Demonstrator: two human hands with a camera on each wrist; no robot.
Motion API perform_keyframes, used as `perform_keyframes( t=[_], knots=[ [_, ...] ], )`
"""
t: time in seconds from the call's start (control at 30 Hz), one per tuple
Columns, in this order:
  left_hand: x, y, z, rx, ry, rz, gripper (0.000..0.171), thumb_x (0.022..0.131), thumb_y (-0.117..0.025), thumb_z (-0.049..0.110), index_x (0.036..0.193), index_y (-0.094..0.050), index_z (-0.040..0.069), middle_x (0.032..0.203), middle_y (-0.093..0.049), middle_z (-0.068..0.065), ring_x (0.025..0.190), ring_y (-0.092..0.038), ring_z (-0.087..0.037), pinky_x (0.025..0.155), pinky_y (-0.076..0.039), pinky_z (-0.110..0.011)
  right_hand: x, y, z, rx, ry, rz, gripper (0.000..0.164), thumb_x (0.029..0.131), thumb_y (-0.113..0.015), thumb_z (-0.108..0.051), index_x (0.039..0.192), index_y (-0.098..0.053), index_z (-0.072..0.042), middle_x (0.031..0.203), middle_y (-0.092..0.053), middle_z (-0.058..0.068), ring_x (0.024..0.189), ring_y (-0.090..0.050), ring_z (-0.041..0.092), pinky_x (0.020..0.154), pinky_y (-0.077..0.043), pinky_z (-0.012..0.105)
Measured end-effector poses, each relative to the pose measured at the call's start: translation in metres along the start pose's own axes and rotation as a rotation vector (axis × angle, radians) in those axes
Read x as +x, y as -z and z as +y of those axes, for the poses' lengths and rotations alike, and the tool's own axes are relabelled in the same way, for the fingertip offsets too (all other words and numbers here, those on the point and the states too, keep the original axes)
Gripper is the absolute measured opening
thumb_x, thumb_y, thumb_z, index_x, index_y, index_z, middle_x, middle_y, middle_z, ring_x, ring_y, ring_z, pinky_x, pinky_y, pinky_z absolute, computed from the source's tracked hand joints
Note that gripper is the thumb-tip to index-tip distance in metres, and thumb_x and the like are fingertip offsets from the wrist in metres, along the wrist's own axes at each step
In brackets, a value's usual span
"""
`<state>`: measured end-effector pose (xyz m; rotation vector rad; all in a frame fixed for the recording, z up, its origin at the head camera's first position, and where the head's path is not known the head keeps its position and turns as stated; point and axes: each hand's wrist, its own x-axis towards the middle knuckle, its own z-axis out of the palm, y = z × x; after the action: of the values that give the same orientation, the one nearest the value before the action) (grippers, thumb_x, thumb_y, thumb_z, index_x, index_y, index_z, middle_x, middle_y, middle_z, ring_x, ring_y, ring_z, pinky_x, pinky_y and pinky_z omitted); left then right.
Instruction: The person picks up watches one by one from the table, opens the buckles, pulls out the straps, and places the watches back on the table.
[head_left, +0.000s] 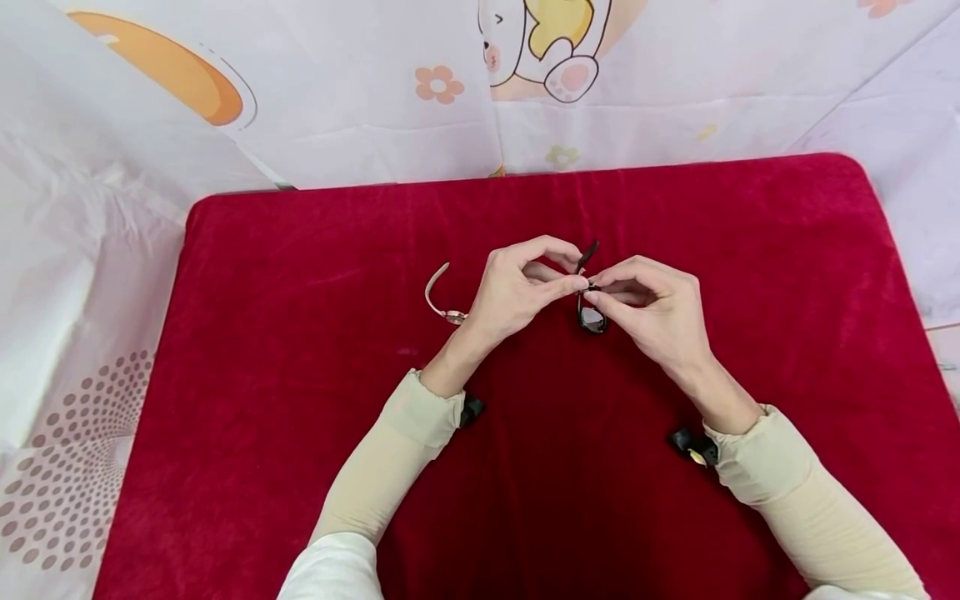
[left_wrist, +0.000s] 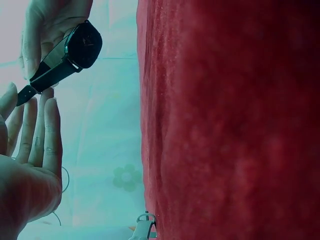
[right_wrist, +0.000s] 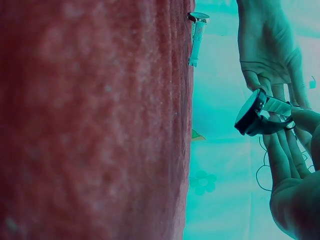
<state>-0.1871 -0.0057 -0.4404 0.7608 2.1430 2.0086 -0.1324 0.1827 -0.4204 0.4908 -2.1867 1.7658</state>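
Observation:
Both hands are raised close together over the red cloth around a black wristwatch (head_left: 592, 321), its dark face hanging below the fingers. My left hand (head_left: 513, 287) pinches the tail end of the strap between thumb and fingers; in the left wrist view the strap (left_wrist: 47, 77) runs down to that hand. My right hand (head_left: 663, 304) pinches the strap near the buckle, fingertips almost meeting the left ones. The strap forms a loop behind the watch face (right_wrist: 249, 112) in the right wrist view. Fingers partly hide the buckle.
A second watch (head_left: 454, 317) with a pale strap lies on the red-covered table (head_left: 300, 400), just left of the left hand and partly hidden by it. Behind the table's far edge hangs a white printed curtain (head_left: 360, 92). Dark wrist devices (head_left: 693, 446) sit at the sleeves.

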Motion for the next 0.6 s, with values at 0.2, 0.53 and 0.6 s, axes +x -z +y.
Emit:
perform_keyframes(
  t=[0.2,0.53,0.6],
  knots=[
    [0.0001,-0.0012,-0.0008,0.011,0.008,-0.046,0.027,0.084,-0.081,0.009,0.109,-0.071,0.006,0.098,-0.070,-0.004,0.078,-0.072,-0.013,0.075,-0.060,-0.031,0.0003,0.0001,-0.0004,-0.009,0.008,0.023,0.014,0.075,-0.076,0.018,0.085,-0.072,0.009,0.084,-0.069,0.020,0.073,-0.071,0.011,0.068,-0.060,0.023],
    [-0.0012,-0.0003,-0.0038,0.001,0.044,-0.139,0.037,0.082,-0.081,0.004,0.116,-0.067,0.006,0.107,-0.066,-0.008,0.082,-0.072,-0.013,0.078,-0.060,-0.030,0.0013,0.0010,0.0000,-0.014,-0.003,0.042,0.013,0.075,-0.075,0.018,0.084,-0.071,0.009,0.083,-0.070,0.020,0.073,-0.071,0.011,0.070,-0.059,0.022],
    [-0.0015,0.0003,-0.0040,0.004,0.042,-0.151,0.039,0.082,-0.080,0.002,0.118,-0.065,0.005,0.111,-0.066,-0.011,0.082,-0.072,-0.013,0.077,-0.060,-0.031,0.0022,0.0011,0.0001,-0.027,0.001,0.054,0.013,0.075,-0.076,0.018,0.083,-0.071,0.009,0.082,-0.070,0.019,0.074,-0.070,0.010,0.071,-0.059,0.021]
  ],
)
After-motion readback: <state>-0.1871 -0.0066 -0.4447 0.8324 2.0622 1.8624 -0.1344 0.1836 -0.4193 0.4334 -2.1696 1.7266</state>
